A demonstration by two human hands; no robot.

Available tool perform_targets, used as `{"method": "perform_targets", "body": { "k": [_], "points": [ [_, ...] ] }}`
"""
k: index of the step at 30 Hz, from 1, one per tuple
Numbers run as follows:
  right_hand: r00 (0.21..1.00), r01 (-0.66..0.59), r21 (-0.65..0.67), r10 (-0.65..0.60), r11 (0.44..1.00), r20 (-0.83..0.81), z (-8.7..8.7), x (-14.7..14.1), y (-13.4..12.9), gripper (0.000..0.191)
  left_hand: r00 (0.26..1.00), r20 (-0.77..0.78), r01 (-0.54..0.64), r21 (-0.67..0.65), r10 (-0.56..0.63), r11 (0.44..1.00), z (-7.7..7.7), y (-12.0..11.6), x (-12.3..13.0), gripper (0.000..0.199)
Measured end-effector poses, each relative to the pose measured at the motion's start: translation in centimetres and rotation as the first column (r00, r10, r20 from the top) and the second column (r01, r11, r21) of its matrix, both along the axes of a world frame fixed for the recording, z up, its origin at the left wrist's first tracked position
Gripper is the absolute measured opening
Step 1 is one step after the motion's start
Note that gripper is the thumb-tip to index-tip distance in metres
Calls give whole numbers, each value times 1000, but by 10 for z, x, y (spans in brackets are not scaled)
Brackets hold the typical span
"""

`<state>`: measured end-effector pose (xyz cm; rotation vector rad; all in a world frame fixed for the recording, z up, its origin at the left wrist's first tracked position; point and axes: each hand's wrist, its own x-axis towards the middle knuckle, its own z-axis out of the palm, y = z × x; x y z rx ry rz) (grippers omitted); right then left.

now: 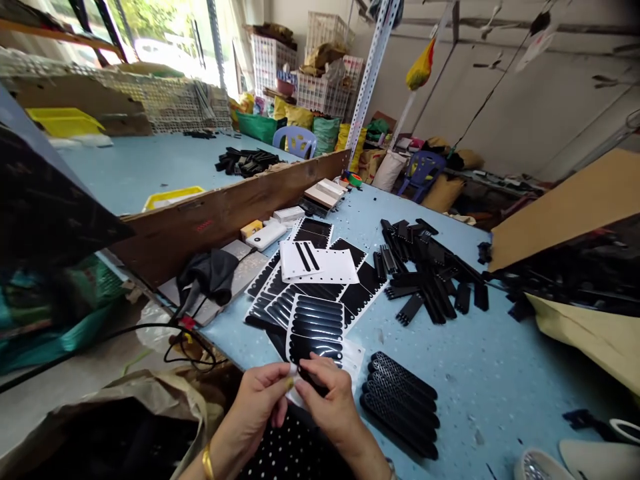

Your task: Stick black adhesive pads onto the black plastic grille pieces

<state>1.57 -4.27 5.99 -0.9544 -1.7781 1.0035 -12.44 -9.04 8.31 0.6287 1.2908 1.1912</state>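
Close together at the table's near edge, my left hand (266, 392) and my right hand (326, 393) both pinch the lower edge of a sticker sheet (317, 319). This sheet has a white backing and rows of glossy black rounded strips. The exact spot between my fingertips is partly hidden. Under and behind it lie more black sticker sheets (360, 297), overlapping at angles. On top of them rests a mostly bare white backing sheet (335, 265) with two black strips. To the right of my right hand, several black textured strips (400, 403) lie side by side.
A heap of black plastic pieces (430, 270) covers the table's right middle. A wooden board (240, 207) edges the left side, with a white power bank-like object (267, 235) and a dark cloth (210, 275) near it. A cardboard box (565, 207) stands right; a small bowl (540, 465) sits at front right.
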Motion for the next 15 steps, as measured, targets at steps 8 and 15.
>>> {"method": "perform_targets", "body": {
  "k": [8,15],
  "points": [
    [868,-79,-595,-238,799,-436,12,3,36,25,967,-246,77,31,-68,997,-7,16,-11,27],
    [742,143,-514,-435,846,-510,66,71,69,26,607,-758,4,306,241,952,-11,32,-50,26]
  ]
}}
